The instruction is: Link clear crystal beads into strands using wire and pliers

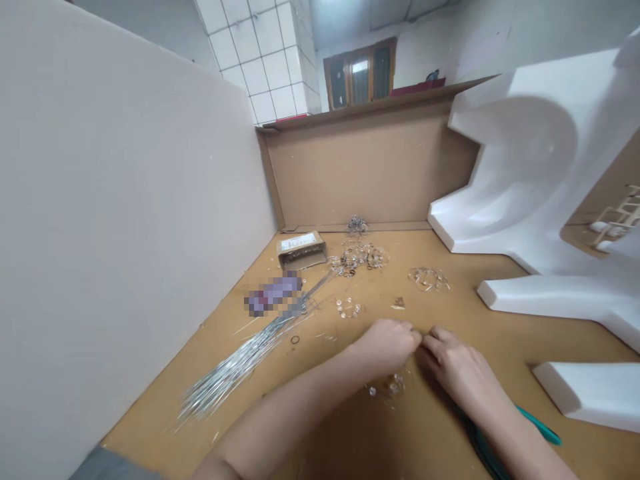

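Beads | clear, shiny, rounded | loosely clustered | near left hand

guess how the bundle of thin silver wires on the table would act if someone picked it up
The bundle of silver wires would likely shed or splay, since its near ends fan out and stray strands lie beside it. Each wire is probably springy rather than limp, being thin yet mostly straight. Their shiny surfaces suggest they may slide past one another.
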Demonstrator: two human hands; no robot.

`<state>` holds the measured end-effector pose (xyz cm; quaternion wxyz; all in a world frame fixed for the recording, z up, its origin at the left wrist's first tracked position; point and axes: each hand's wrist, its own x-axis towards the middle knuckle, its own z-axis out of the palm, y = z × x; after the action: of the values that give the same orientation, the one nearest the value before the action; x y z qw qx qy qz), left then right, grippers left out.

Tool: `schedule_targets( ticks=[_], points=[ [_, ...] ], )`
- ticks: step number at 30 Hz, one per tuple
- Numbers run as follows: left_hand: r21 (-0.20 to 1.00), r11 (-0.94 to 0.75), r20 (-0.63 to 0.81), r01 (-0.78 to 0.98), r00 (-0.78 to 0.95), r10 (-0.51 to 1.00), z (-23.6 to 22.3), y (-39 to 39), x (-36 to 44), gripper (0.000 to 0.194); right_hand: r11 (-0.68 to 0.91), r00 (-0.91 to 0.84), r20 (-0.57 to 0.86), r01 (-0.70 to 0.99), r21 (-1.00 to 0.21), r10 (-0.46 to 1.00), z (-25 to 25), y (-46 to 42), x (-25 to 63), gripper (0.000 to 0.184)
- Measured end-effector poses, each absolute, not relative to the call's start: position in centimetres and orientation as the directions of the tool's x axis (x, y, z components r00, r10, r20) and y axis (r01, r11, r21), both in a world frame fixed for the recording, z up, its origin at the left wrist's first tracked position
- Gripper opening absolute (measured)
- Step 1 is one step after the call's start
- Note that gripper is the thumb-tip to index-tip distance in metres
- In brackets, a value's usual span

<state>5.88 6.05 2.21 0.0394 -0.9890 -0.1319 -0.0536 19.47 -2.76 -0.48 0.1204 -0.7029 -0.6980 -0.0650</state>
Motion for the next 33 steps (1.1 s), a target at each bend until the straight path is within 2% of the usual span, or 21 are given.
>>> schedule_targets(
  ticks=[7,10,12,14,15,16,17,18,20,23,29,33],
  points=[
    [-0.077,-0.940,0.098,0.332,0.941,0.324,2.0,5.3,5.7,0.006,0.049,0.000,0.319,0.988,-0.146,0.948,-1.2,-2.8,19.7,0.029],
    [0.013,-0.934,0.107,0.358,0.928,0.357,2.4,5.4,5.5,0.010,0.068,0.042,0.365,0.957,-0.283,0.930,-1.4,-2.6,20.0,0.029],
    [0.160,-0.920,0.133,0.358,0.916,0.379,2.8,5.6,5.3,0.013,0.060,0.131,0.353,0.874,-0.482,0.927,-1.2,-2.5,20.1,0.025],
    [0.442,-0.832,0.117,0.335,0.898,0.424,3.1,5.9,5.0,0.015,-0.013,0.242,0.207,0.677,-0.736,0.948,-0.4,-2.6,19.9,0.022],
    [0.629,-0.709,0.071,0.318,0.885,0.460,3.3,6.1,4.9,0.015,-0.079,0.279,0.084,0.528,-0.845,0.957,0.1,-2.8,19.8,0.023],
    [0.801,-0.517,-0.018,0.302,0.875,0.483,3.4,6.3,4.7,0.015,-0.145,0.278,-0.042,0.361,-0.921,0.960,0.6,-2.9,19.8,0.024],
    [0.910,-0.313,-0.102,0.273,0.878,0.467,3.5,6.5,4.6,0.016,-0.184,0.251,-0.130,0.205,-0.961,0.959,1.1,-3.0,19.7,0.025],
    [0.962,-0.151,-0.136,0.225,0.884,0.447,3.6,6.6,4.5,0.018,-0.198,0.215,-0.180,0.066,-0.978,0.960,1.5,-3.2,19.7,0.026],
    [0.988,0.050,-0.155,0.148,0.890,0.429,3.6,6.9,4.4,0.029,-0.198,0.146,-0.218,-0.136,-0.971,0.965,2.1,-3.4,19.8,0.027],
    [0.983,0.138,-0.169,0.123,0.899,0.403,3.6,7.2,4.4,0.037,-0.196,0.092,-0.225,-0.251,-0.948,0.970,2.3,-3.5,20.1,0.030],
    [0.984,0.162,-0.135,0.076,0.910,0.392,4.0,7.0,4.4,0.034,-0.114,0.145,-0.144,-0.199,-0.973,0.979,2.2,-3.6,19.8,0.021],
    [0.984,0.170,-0.112,0.051,0.919,0.377,4.1,6.9,4.3,0.031,-0.089,0.202,-0.127,-0.190,-0.978,0.971,2.4,-3.7,19.7,0.022]
  ],
)
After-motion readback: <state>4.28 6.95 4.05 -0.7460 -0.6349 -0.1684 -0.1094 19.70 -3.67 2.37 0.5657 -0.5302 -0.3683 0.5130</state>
